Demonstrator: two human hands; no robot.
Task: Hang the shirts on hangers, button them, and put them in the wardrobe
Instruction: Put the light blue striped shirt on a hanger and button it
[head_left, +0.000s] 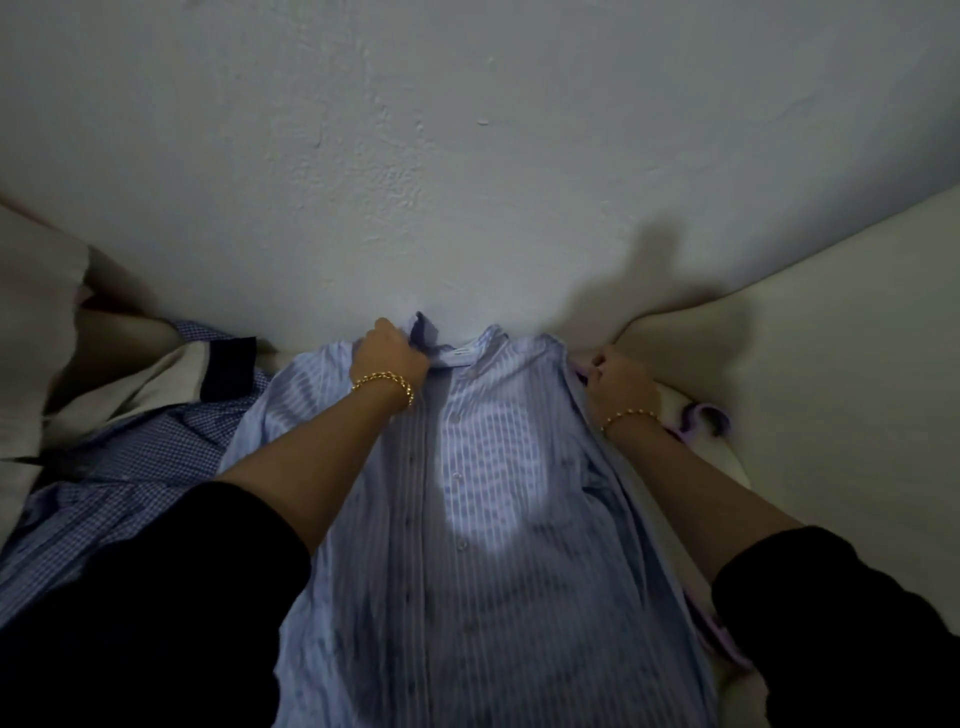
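A light blue striped shirt (483, 499) lies flat on a cream bed, collar toward the wall, its button row running down the middle. My left hand (387, 351) grips the collar on its left side. My right hand (618, 382) holds the shirt's right shoulder edge, fingers curled. A lilac hanger (706, 415) pokes out beside my right wrist, its hook lying on the bed; the rest of it is hidden by the shirt and my arm.
A blue checked shirt (130, 467) lies crumpled at the left, partly under a cream garment with a dark band (218, 374). A white wall (467, 156) stands right behind the collar. Cream bedding (831, 364) spreads to the right.
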